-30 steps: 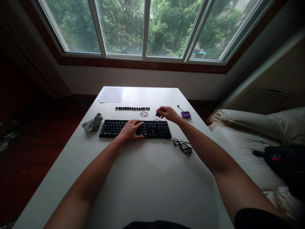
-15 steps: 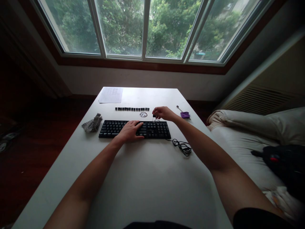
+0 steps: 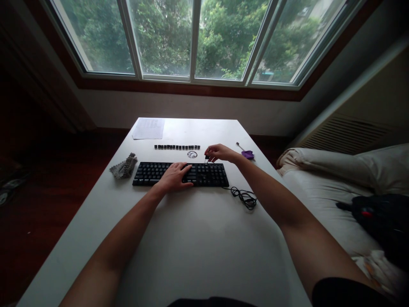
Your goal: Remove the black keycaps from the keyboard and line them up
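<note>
A black keyboard (image 3: 211, 175) lies across the white table. My left hand (image 3: 174, 176) rests flat over its middle, fingers apart and the thumb near the front edge. Above the keyboard's back edge, my right hand (image 3: 219, 152) pinches a small keycap puller (image 3: 206, 157) with a dark handle and thin wire prongs pointing down. Whether the wires touch a key cannot be made out. Behind the keyboard stands a row of loose black keycaps (image 3: 177, 147). A small round pale item with a dark rim (image 3: 192, 154) lies between that row and the keyboard.
A grey cloth (image 3: 124, 166) sits left of the keyboard. Coiled black cable (image 3: 244, 198) lies at its right front. Farther right are a purple cloth-like item (image 3: 247, 154) and a small brush (image 3: 239, 145). A paper sheet (image 3: 148, 128) lies at the table's back left.
</note>
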### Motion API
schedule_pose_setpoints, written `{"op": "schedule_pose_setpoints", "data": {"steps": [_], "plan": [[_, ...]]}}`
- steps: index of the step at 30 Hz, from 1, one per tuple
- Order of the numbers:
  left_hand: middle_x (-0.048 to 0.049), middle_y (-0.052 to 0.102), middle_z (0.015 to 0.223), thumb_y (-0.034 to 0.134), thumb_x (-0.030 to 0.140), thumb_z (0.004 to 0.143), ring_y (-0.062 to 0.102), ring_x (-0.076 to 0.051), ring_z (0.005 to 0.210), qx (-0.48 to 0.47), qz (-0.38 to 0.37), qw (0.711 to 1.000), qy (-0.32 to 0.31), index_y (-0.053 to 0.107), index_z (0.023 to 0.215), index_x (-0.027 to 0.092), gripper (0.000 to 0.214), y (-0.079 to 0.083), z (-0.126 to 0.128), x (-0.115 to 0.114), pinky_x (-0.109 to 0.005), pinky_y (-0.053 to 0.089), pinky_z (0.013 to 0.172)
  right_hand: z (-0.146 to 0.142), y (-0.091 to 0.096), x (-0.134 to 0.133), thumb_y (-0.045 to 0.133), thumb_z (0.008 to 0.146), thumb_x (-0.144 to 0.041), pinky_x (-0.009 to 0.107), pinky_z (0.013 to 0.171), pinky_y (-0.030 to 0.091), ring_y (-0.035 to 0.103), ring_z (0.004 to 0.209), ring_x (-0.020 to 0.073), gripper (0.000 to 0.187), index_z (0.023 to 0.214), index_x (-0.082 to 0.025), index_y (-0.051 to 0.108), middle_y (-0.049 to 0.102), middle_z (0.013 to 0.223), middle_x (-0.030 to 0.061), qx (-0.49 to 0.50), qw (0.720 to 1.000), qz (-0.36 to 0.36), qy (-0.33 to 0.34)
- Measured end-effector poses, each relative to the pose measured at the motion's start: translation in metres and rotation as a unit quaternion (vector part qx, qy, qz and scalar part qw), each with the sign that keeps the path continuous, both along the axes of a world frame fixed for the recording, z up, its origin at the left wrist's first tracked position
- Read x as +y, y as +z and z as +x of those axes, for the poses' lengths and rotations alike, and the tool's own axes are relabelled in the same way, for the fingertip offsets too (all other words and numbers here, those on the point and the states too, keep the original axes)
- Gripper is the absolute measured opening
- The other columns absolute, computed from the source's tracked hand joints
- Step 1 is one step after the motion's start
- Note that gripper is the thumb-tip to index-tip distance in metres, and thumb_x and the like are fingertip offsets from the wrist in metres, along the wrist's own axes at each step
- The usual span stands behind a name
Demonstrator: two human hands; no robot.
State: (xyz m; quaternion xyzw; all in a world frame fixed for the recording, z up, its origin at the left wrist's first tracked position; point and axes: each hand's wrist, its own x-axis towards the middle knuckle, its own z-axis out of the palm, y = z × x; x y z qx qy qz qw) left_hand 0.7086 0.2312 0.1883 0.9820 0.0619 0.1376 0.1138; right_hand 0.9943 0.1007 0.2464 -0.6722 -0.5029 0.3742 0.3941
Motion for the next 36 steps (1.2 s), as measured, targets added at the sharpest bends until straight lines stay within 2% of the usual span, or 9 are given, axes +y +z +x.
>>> {"op": "schedule_pose_setpoints", "data": {"steps": [5,8,11,14,19,26,30,33,36], "plan": [[-0.0136,0.047,0.154,0.065,0.067,0.083,0.042,-0.035,0.14,0.008,0.004,1.0,0.005,0.047,0.153,0.024,0.084,0.002,0.001,0.0,-0.049,0.03,0.12,-0.013,-0.006,-0.009,0.073,0.086,-0.04,0.026,0.063,0.057,0.071,0.066,0.0157,0.023,0.093,-0.018,0.075,0.074,0.074,0.0033,-0.144,0.987,0.073,0.002],[-0.0128,0.046,0.155,0.064,0.069,0.083,0.041,-0.035,0.141,0.015,0.004,1.0,0.007,0.046,0.153,0.025,0.085,0.002,0.002,0.0,-0.049,0.029,0.12,-0.015,-0.013,-0.019,0.07,0.088,-0.041,0.027,0.067,0.057,0.071,0.069,0.0161,0.023,0.094,-0.02,0.076,0.076,0.08,0.0035,-0.177,0.978,0.111,-0.005],[-0.0126,0.045,0.156,0.064,0.07,0.083,0.041,-0.036,0.141,0.02,0.004,1.0,0.01,0.046,0.154,0.025,0.086,0.002,0.003,-0.001,-0.049,0.029,0.121,-0.009,-0.022,-0.028,0.07,0.087,-0.05,0.03,0.069,0.059,0.072,0.072,0.0182,0.031,0.095,-0.02,0.074,0.076,0.082,0.0052,-0.131,0.982,0.128,-0.042],[-0.0129,0.045,0.155,0.063,0.07,0.083,0.041,-0.036,0.14,0.021,0.007,1.0,0.009,0.045,0.154,0.025,0.087,0.002,0.002,-0.002,-0.049,0.028,0.121,-0.002,-0.032,-0.035,0.076,0.081,-0.057,0.033,0.07,0.061,0.073,0.076,0.0204,0.042,0.095,-0.018,0.072,0.075,0.085,0.0076,-0.03,0.988,0.131,-0.081],[-0.0124,0.045,0.155,0.064,0.071,0.082,0.04,-0.035,0.141,0.02,0.002,1.0,0.011,0.046,0.154,0.025,0.087,0.003,0.002,-0.002,-0.049,0.029,0.121,0.001,-0.041,-0.043,0.083,0.072,-0.059,0.036,0.072,0.063,0.074,0.082,0.0222,0.05,0.095,-0.016,0.07,0.075,0.092,0.0095,0.092,0.978,0.142,-0.124],[-0.012,0.051,0.15,0.06,0.069,0.087,0.046,-0.033,0.136,0.003,-0.026,0.999,0.018,0.052,0.148,0.026,0.075,0.006,0.005,-0.003,-0.049,0.033,0.119,-0.016,-0.033,-0.044,0.081,0.075,-0.059,0.036,0.074,0.063,0.075,0.083,0.0216,0.049,0.097,-0.017,0.07,0.075,0.092,0.0082,0.088,0.967,0.191,-0.145],[-0.0108,0.057,0.144,0.062,0.059,0.09,0.05,-0.031,0.133,-0.019,-0.059,0.997,0.042,0.051,0.148,0.027,0.067,0.003,0.01,-0.003,-0.048,0.036,0.116,-0.035,-0.023,-0.043,0.079,0.077,-0.06,0.035,0.073,0.063,0.075,0.082,0.0215,0.049,0.098,-0.017,0.069,0.075,0.091,0.0079,0.077,0.97,0.193,-0.124],[-0.0097,0.061,0.139,0.064,0.048,0.092,0.052,-0.03,0.131,-0.052,-0.093,0.993,0.06,0.056,0.141,0.026,0.055,0.004,0.014,-0.005,-0.047,0.039,0.115,-0.054,-0.019,-0.04,0.076,0.079,-0.061,0.035,0.073,0.062,0.074,0.08,0.0212,0.048,0.098,-0.017,0.069,0.074,0.086,0.0066,0.076,0.971,0.2,-0.108],[-0.0078,0.064,0.133,0.065,0.037,0.092,0.055,-0.027,0.127,-0.092,-0.133,0.986,0.05,0.061,0.133,0.025,0.043,0.006,0.016,-0.009,-0.045,0.043,0.112,-0.071,-0.018,-0.035,0.075,0.08,-0.061,0.035,0.073,0.062,0.074,0.079,0.0214,0.047,0.099,-0.018,0.069,0.073,0.084,0.0054,0.073,0.971,0.206,-0.099]]}}
